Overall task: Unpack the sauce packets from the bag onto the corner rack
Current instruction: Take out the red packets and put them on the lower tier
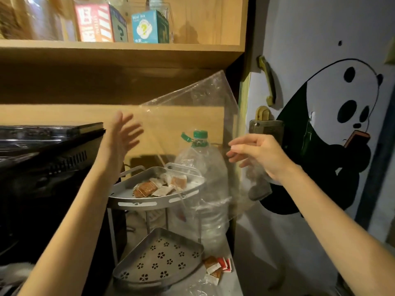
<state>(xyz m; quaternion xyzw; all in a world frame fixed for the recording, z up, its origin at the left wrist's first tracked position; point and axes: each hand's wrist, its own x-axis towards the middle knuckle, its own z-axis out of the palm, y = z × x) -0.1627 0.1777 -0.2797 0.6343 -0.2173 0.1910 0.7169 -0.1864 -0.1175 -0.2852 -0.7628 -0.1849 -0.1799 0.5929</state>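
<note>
A clear plastic bag (192, 116) hangs upside down above the grey metal corner rack (136, 202); it looks empty. My right hand (258, 155) pinches the bag's right edge at about the height of the bottle cap. To the left of the bag, my left hand (125, 133) is raised with fingers spread, holding nothing. Several sauce packets (159, 185), orange-brown and white, lie in a heap on the rack's top tier. The lower perforated tier (158, 259) holds nothing. A few more packets (218, 267), red and brown, lie on the surface right of the rack's base.
A large clear water bottle with a green cap (201, 137) stands right behind the rack. A black appliance (42, 159) fills the left. Wooden shelves with boxes (96, 22) are overhead. A door with a panda picture and padlock (265, 124) is at right.
</note>
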